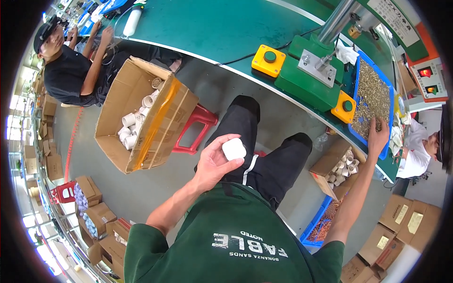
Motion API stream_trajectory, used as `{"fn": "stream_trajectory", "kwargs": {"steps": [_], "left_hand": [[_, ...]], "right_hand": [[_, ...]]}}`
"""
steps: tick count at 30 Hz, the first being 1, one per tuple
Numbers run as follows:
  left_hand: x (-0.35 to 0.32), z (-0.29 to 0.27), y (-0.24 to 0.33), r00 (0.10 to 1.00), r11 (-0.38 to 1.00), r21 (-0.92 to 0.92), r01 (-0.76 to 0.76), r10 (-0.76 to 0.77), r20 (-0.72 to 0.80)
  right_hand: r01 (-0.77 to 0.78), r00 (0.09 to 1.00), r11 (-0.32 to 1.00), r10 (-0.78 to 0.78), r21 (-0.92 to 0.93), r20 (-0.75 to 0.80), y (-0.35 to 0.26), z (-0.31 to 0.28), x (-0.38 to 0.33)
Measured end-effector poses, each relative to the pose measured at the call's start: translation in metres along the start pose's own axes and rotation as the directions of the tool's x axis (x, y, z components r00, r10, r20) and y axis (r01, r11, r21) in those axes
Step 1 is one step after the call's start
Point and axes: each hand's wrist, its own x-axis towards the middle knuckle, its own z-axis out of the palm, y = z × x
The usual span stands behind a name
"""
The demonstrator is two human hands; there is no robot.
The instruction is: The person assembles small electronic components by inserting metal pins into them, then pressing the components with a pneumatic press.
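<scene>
My left hand (214,159) is closed around a white rounded plastic part (234,149), held above my lap. To the right, my right hand (378,137) reaches over the near edge of a blue tray (394,101). Its fingers are bent down into a heap of small brass-coloured metal pieces (373,92). The fingertips sink among the pieces, so what they pinch is hidden. Left of the tray stands a green press (309,78) with a metal plate. A yellow button box with a green button sits on each side of it, one left (268,61) and one right (344,107).
An open carton (163,127) of white plastic parts stands at the left by a red stool (198,127). Below the table on the right are another carton (323,177) and a blue crate (311,236). One person sits at the far left, another at the right edge.
</scene>
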Motion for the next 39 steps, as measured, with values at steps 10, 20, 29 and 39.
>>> {"fn": "stream_trajectory", "kwargs": {"steps": [10, 20, 29, 39], "left_hand": [[-0.002, -0.002, -0.030, 0.966, 0.947, 0.306, -0.102, 0.020, 0.258], [-0.044, -0.028, -0.097, 0.794, 0.868, 0.442, -0.226, -0.099, 0.599], [-0.034, -0.044, -0.057, 0.884, 0.845, 0.451, -0.288, 0.052, 0.465], [0.004, -0.030, 0.008, 0.911, 0.911, 0.043, -0.409, 0.411, -0.045]], "right_hand": [[-0.043, 0.992, 0.998, 0.037, 0.051, 0.118, 0.030, 0.006, 0.006], [0.157, 0.987, 0.987, -0.158, 0.014, 0.029, 0.003, 0.000, 0.004], [0.146, 0.987, 0.971, -0.156, -0.187, -0.040, 0.047, 0.025, 0.016], [0.102, 0.994, 0.990, -0.104, -0.098, -0.014, 0.021, 0.010, 0.010]]}}
